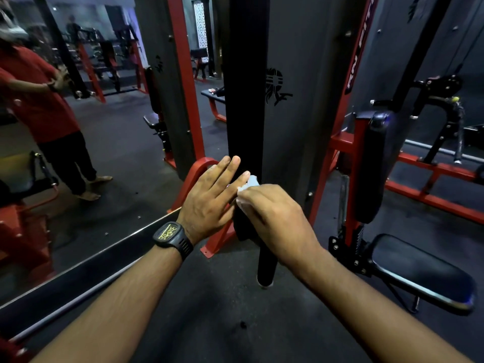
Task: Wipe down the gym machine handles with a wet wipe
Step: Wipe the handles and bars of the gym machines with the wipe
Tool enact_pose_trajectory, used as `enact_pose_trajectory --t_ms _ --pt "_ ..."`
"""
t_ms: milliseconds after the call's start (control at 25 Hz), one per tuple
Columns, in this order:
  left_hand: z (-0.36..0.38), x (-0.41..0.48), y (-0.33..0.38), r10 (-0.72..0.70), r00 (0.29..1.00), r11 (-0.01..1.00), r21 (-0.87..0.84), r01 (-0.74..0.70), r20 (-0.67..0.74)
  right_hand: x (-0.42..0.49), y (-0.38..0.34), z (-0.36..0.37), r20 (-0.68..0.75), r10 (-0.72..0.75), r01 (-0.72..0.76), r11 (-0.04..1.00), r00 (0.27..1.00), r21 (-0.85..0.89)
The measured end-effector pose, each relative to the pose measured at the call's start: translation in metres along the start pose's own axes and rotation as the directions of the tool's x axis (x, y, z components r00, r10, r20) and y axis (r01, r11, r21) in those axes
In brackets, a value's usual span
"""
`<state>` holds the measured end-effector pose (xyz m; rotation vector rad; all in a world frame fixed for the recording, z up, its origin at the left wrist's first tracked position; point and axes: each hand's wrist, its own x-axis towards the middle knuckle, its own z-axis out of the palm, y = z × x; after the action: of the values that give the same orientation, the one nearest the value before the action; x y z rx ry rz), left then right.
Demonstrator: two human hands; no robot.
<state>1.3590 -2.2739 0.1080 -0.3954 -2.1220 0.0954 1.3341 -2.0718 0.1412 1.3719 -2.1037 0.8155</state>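
- One grey weight-stack shroud (301,74) in a red frame (183,74) fills the view from 12 to 1 o'clock. It stands behind the work and does not block it.
- Filling 9 to 10 o'clock, a mirror (78,142) reflects a person in a red top and more machines.
- At 4 o'clock lies the seat pad (419,273), with the upright back pad (372,166) at 2 o'clock. Both sit close to the right forearm and would likely crowd a wide sweep that way.
- Running from 12 o'clock down through the centre, the black handle (247,100) hangs nearest the camera. Its narrower tip shows just below the hands.
- Just right of centre, the right hand (272,213) has its fingers curled over the handle and grips the wipe against it, probably so that pressure goes onto the grip surface.
- Just left of centre, the left hand (209,200) has straight fingers and holds nothing. It lies beside the handle, seemingly to steady it.
- Between the two hands at centre, the wet wipe (251,183) shows as a pale bunch against the handle.
- On the left wrist, at 7 o'clock from centre, sits a black wristwatch (170,235).
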Motion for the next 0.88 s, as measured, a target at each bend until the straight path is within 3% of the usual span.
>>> enact_pose_trajectory --t_ms 40,120,320,480,600,880 --pt "0.0 0.0 -0.001 0.007 1.0 1.0 -0.017 -0.007 0.009 0.004 -0.001 -0.002 0.085 -0.074 0.086 0.985 0.994 -0.152" --pt "0.003 0.0 -0.001 0.01 1.0 1.0 -0.028 -0.01 0.023 0.007 -0.004 -0.008 0.187 -0.087 0.148 0.929 0.978 -0.34" --pt "0.014 0.005 0.001 0.051 0.998 0.999 -0.007 -0.052 -0.022 -0.015 -0.015 -0.008 0.303 -0.205 0.346 0.76 0.931 -0.549" --pt "0.024 0.007 0.005 0.047 0.998 0.999 0.018 -0.046 -0.03 -0.04 -0.014 -0.002 0.346 -0.088 0.283 0.774 0.934 -0.567" --pt "0.033 0.007 0.014 0.003 1.0 1.0 -0.012 -0.003 -0.03 -0.061 -0.003 0.006 0.289 -0.024 0.193 0.796 0.957 -0.574" --pt "0.041 0.01 0.019 -0.012 0.999 0.998 -0.056 0.01 -0.041 -0.093 0.01 0.026 0.202 -0.031 0.142 0.815 0.979 -0.562"
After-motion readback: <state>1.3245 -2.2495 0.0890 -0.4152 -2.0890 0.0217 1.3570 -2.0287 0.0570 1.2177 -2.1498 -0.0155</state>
